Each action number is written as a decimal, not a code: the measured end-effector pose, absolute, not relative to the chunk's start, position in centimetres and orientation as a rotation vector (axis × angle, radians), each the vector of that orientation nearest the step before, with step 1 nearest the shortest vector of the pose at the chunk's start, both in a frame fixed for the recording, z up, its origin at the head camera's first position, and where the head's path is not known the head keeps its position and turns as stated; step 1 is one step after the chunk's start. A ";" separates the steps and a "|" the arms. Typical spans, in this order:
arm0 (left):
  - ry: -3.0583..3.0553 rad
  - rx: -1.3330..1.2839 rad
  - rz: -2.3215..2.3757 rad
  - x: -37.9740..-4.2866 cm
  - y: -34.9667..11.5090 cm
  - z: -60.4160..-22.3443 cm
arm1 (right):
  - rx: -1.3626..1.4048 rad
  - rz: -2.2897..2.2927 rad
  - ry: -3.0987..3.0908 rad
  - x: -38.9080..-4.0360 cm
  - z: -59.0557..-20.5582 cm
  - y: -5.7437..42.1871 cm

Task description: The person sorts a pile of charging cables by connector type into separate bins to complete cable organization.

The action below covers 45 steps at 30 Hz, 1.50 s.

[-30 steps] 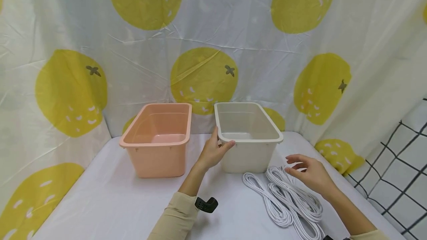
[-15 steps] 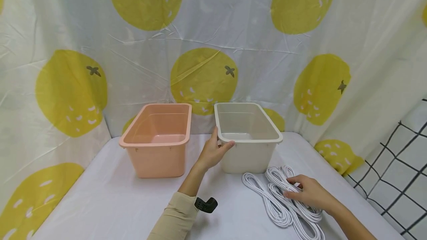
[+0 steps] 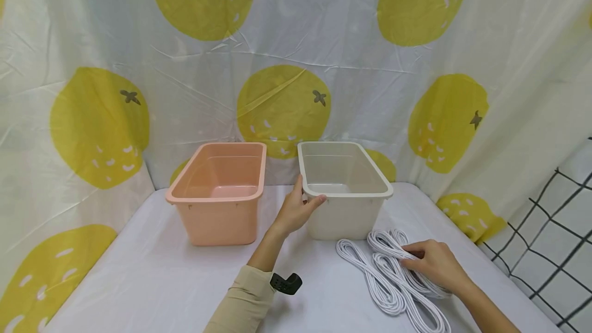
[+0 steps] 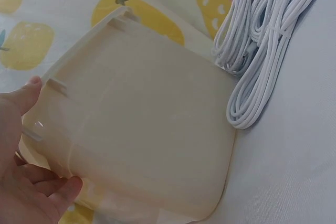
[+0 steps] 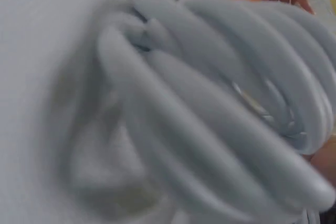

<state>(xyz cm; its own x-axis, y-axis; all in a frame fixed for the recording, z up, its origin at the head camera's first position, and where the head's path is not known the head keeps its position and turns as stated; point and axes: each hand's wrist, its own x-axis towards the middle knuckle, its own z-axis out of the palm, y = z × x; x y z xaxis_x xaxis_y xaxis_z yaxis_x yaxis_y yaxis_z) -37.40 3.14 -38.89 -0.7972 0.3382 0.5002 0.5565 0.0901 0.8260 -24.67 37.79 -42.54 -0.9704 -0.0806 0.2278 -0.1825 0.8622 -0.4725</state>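
My left hand [image 3: 292, 212] grips the near left corner of a cream plastic bin [image 3: 347, 217], thumb on the front and fingers along the side. The left wrist view shows that hand [image 4: 26, 182] against the bin's wall [image 4: 147, 114]. With thumb and fingers, my right hand [image 3: 437, 263] pinches a looped bundle of white cord [image 3: 386, 240] to the right in front of the bin. Another white cord bundle [image 3: 390, 303] lies beside and partly against it on the table. In the right wrist view, blurred cord loops [image 5: 210, 119] fill most of the picture.
A peach plastic bin [image 3: 222, 225] stands to the left of the cream one. Both are on a white-covered table [image 3: 157, 281]. Behind hangs a lemon-print curtain [image 3: 203, 96]. A black wire grid [image 3: 550, 220] stands at the right edge.
My right hand has come down onto the white cord, pinched it, and raised part of the bundle slightly. My left hand and both bins have stayed in place.
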 end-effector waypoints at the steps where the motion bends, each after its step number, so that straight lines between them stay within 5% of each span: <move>1: -2.180 -0.908 -1.788 -37.4 3.1 -38.9 | 0.208 0.747 -2.830 -24.6 -42.4 37.9; 33: -2.126 -0.918 -1.843 -37.5 3.3 -39.2 | 0.298 0.804 -2.755 -24.6 -37.2 37.9; 45: -2.171 -0.908 -1.822 -36.9 3.1 -38.6 | 0.356 0.928 -2.746 -23.9 -31.5 36.8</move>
<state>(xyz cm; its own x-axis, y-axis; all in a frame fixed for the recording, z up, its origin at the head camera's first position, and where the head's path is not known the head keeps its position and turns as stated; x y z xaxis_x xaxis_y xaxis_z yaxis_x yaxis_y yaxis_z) -36.92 3.08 -38.62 -0.8015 0.3418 0.4908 0.5426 0.0705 0.8370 -23.85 36.76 -31.52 -0.9463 -0.1571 0.2826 -0.2963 0.7712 -0.5634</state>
